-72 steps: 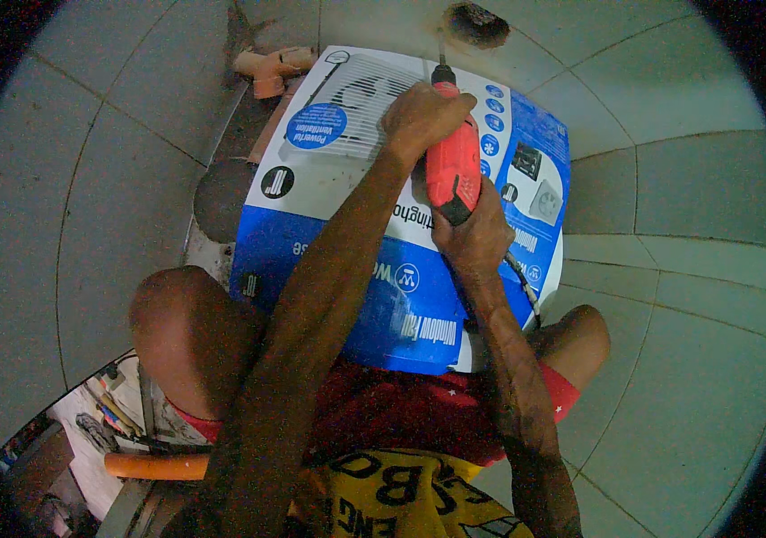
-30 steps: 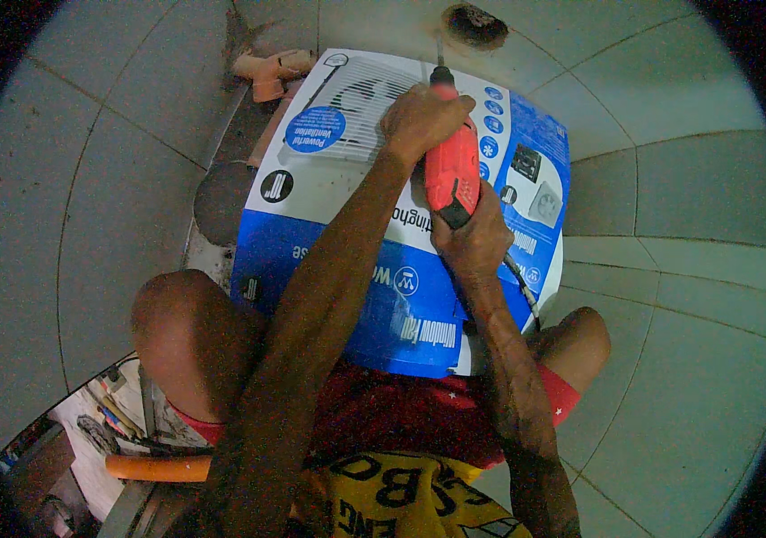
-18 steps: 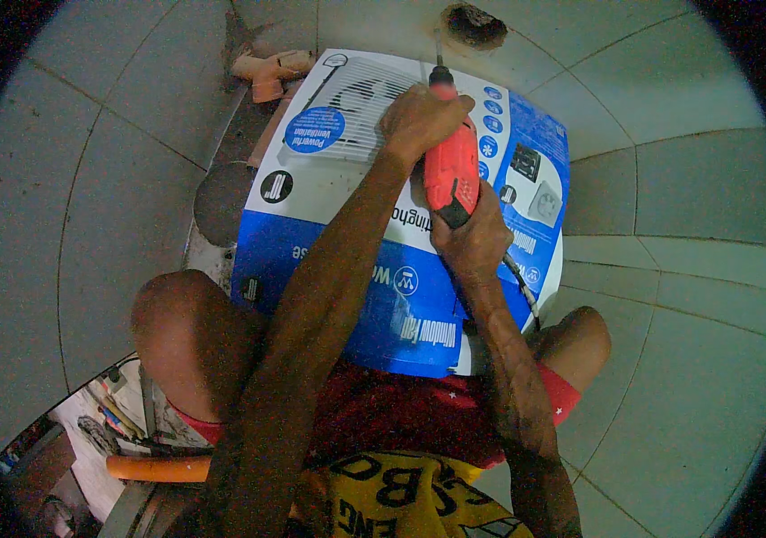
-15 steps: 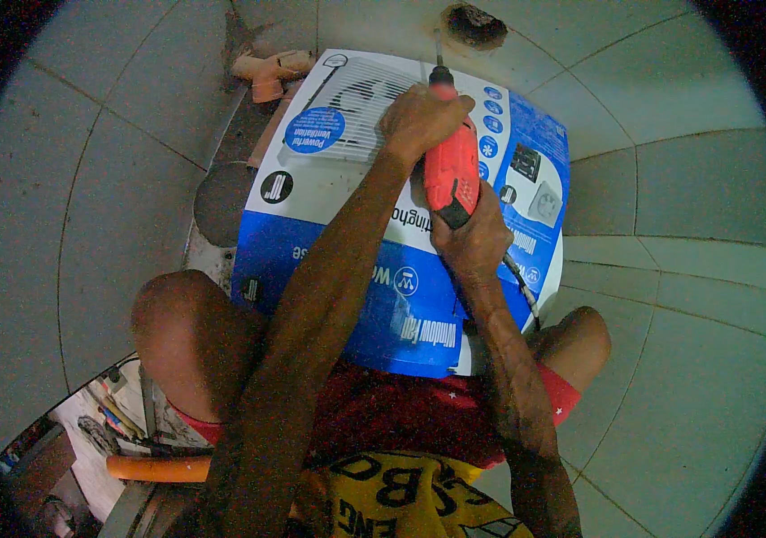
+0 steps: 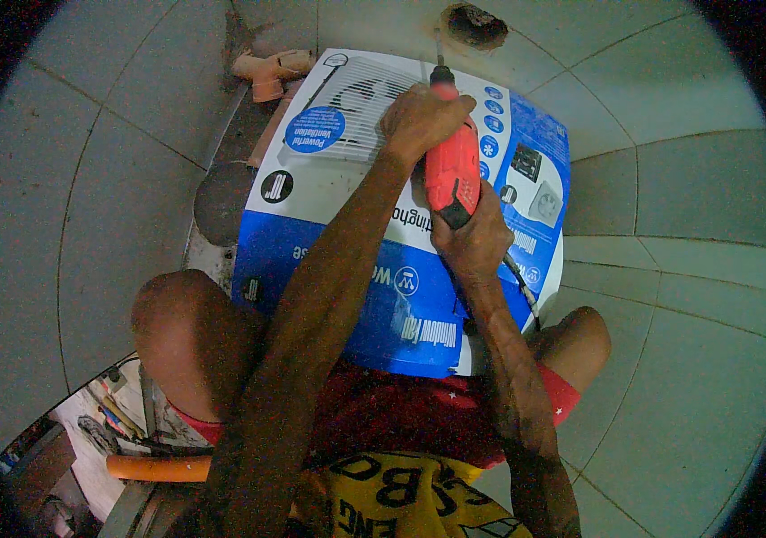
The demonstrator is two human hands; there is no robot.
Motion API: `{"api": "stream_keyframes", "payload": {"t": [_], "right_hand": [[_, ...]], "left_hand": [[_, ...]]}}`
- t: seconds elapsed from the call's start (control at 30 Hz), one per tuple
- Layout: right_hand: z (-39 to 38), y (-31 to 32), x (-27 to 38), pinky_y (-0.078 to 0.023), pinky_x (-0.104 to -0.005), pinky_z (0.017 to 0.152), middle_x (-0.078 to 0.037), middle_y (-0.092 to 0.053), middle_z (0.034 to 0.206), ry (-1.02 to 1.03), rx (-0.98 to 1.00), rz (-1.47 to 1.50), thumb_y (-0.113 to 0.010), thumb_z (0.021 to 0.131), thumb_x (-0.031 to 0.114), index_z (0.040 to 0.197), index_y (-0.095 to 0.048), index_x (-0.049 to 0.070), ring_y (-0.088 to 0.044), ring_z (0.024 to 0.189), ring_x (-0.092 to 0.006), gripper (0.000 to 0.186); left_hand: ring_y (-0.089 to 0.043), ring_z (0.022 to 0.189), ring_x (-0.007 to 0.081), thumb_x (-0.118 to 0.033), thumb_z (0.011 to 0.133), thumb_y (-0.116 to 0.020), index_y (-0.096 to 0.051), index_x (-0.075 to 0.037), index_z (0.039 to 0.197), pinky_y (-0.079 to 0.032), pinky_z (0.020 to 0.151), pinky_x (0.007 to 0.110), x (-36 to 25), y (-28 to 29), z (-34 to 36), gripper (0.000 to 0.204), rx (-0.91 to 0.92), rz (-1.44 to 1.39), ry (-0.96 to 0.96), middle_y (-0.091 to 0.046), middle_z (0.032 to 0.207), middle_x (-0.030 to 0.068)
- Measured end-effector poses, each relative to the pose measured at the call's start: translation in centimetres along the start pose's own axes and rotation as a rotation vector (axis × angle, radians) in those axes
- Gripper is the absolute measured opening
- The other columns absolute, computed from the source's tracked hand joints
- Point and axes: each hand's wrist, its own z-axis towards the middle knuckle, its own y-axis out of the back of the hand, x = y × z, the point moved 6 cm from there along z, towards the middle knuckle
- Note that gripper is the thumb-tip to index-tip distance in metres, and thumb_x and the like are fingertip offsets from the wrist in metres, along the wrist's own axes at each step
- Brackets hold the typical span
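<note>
A red corded power drill (image 5: 453, 175) points away from me, its long thin bit (image 5: 439, 43) touching or close to the tiled wall, just left of a rough hole (image 5: 475, 27). My left hand (image 5: 423, 121) is wrapped over the front of the drill body behind the black chuck. At the rear, my right hand (image 5: 477, 235) grips the handle, which its fingers mostly hide. The black cord (image 5: 524, 285) runs down past my right wrist. Beneath both hands, a blue and white printed cardboard sheet (image 5: 329, 260) lies across my lap and the space before me.
Orange-brown pipe fittings (image 5: 271, 72) stand at the far left, beside a round grey disc-like thing (image 5: 224, 204). An orange pipe (image 5: 159, 468) and several wires (image 5: 123, 421) lie at the lower left. Pale tiled walls (image 5: 661, 206) close in on both sides.
</note>
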Motion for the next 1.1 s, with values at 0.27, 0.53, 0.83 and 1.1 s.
{"api": "stream_keyframes", "payload": {"t": [0.27,0.53,0.83,1.1], "right_hand": [[0.0,0.1,0.4,-0.055,-0.0434,0.069,-0.02,-0.067,0.096,0.057,-0.059,-0.012,-0.082,0.069,0.031,0.119,-0.052,-0.001,-0.068,0.082,-0.0361,0.068],[0.0,0.0,-0.1,-0.055,-0.0436,0.07,-0.019,-0.067,0.095,-0.018,0.015,0.015,-0.081,0.07,0.03,0.119,-0.052,0.0,-0.068,0.084,-0.0361,0.065],[-0.1,-1.0,-0.2,-0.052,-0.0513,0.079,-0.022,-0.062,0.106,-0.079,0.081,0.046,-0.077,0.069,0.036,0.128,-0.048,-0.001,-0.064,0.095,-0.0394,0.076],[0.0,-0.1,0.0,-0.055,-0.0439,0.071,-0.019,-0.067,0.096,0.005,-0.013,0.023,-0.083,0.068,0.027,0.119,-0.053,0.0,-0.068,0.084,-0.0353,0.065]], "left_hand": [[-0.067,0.097,0.0397,-0.047,0.067,-0.064,-0.07,0.006,0.1,-0.051,0.085,0.044,1.2,-1.0,1.5,0.063,0.014,0.024,-0.036,-0.068,0.103,0.0273],[-0.067,0.096,0.0394,-0.047,0.068,-0.064,-0.07,0.006,0.099,-0.051,0.086,0.044,0.5,-0.6,0.6,0.062,0.064,-0.057,0.049,-0.068,0.102,0.0269],[-0.066,0.088,0.0416,-0.054,0.085,-0.054,-0.072,-0.01,0.094,-0.051,0.078,0.049,1.2,-0.4,1.3,0.048,-0.008,0.104,-0.092,-0.068,0.089,0.0251],[-0.068,0.094,0.0376,-0.049,0.067,-0.065,-0.071,0.004,0.099,-0.052,0.083,0.044,0.1,0.1,0.1,0.061,0.054,-0.058,0.068,-0.069,0.101,0.0239]]}}
